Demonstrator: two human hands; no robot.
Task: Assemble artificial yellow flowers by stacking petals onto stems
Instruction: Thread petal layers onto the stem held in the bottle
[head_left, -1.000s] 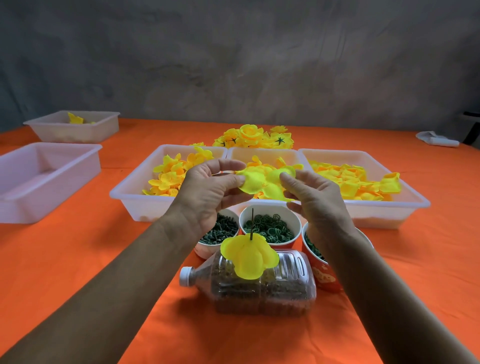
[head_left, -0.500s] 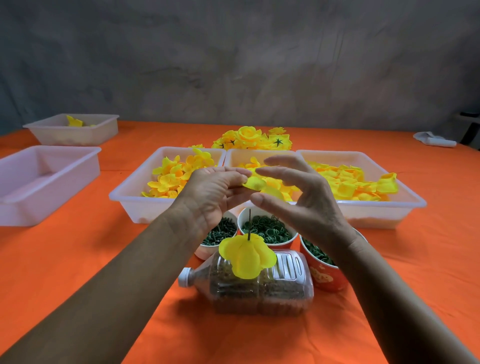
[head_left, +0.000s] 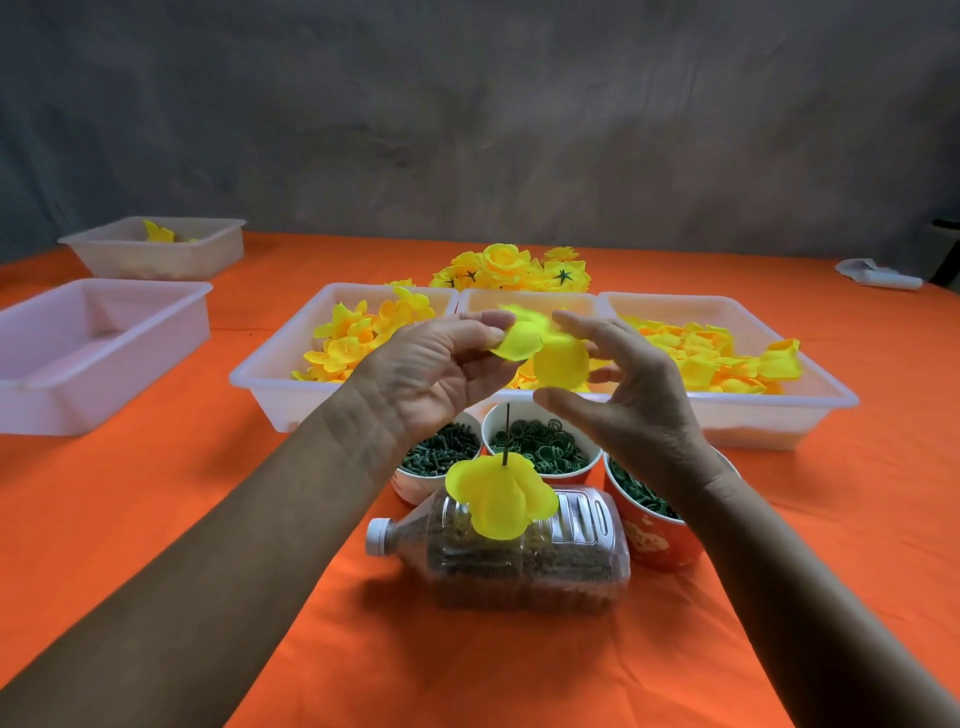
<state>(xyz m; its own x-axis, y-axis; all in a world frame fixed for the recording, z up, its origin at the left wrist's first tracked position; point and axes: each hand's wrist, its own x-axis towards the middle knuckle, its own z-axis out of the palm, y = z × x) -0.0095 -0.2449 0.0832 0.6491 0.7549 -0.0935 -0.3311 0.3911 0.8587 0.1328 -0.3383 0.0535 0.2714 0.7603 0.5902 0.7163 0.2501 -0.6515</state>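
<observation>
My left hand (head_left: 431, 374) pinches a yellow petal piece (head_left: 540, 353) by its left edge, above the middle of the table. Spread around the petal's right side is my right hand (head_left: 628, 389), fingers straight and thumb below, with no clear grip on it. Below them a thin dark stem (head_left: 506, 428) stands upright from a clear bottle (head_left: 540, 561) lying on its side. Stacked yellow petals (head_left: 501, 493) hang on that stem. The petal piece is blurred.
Three white trays with loose yellow petals stand behind: left (head_left: 270, 384), middle (head_left: 530, 299), right (head_left: 810, 395). Three cups of green parts (head_left: 540, 447) sit before them. Finished flowers (head_left: 514, 270) are piled at the back. Two more trays (head_left: 93, 338) stand at the left.
Both hands have kept the petal piece at about the same height. My right hand has let go of its edge and spread its fingers around it; the petal now hangs from my left hand.
</observation>
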